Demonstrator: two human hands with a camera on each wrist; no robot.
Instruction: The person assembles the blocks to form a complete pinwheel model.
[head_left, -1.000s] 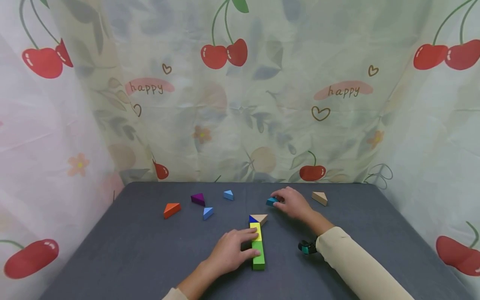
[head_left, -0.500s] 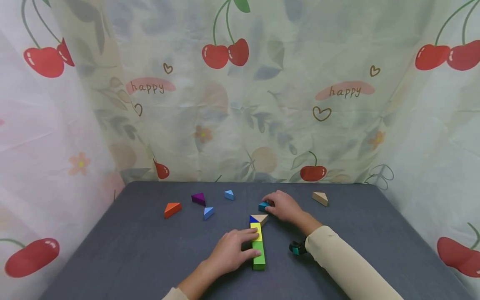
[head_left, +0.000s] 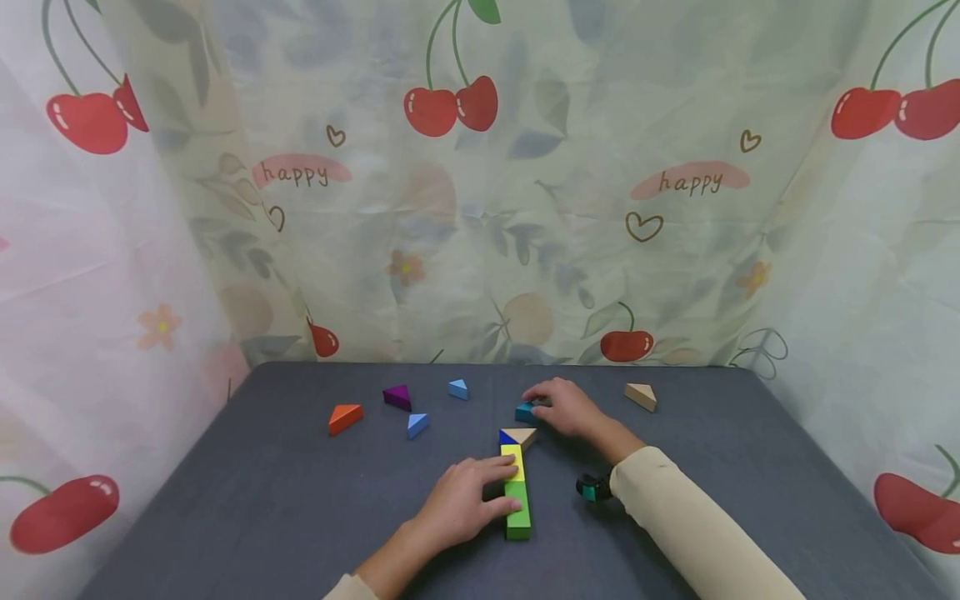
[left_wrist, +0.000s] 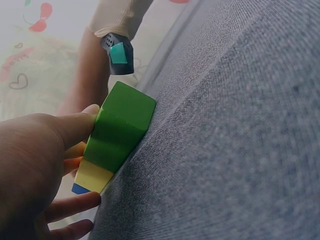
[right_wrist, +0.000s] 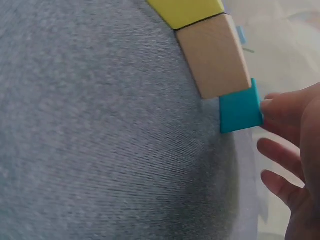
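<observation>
Item: teal block, on the desk just beyond the tan triangle, pinched by the right hand's fingers. My head view shows a strip of desk between the two; my right wrist view overlaps them, yet bares a flat teal face. Its long axis I cannot tell.

Item: row of green block, yellow block, blue triangle and tan triangle. Long axis runs away toward the backdrop, green end nearest; the tan corner points back at yellow.

Item: left hand, fingers relaxed against green and yellow. Only my left wrist view shows its lower fingers.
</observation>
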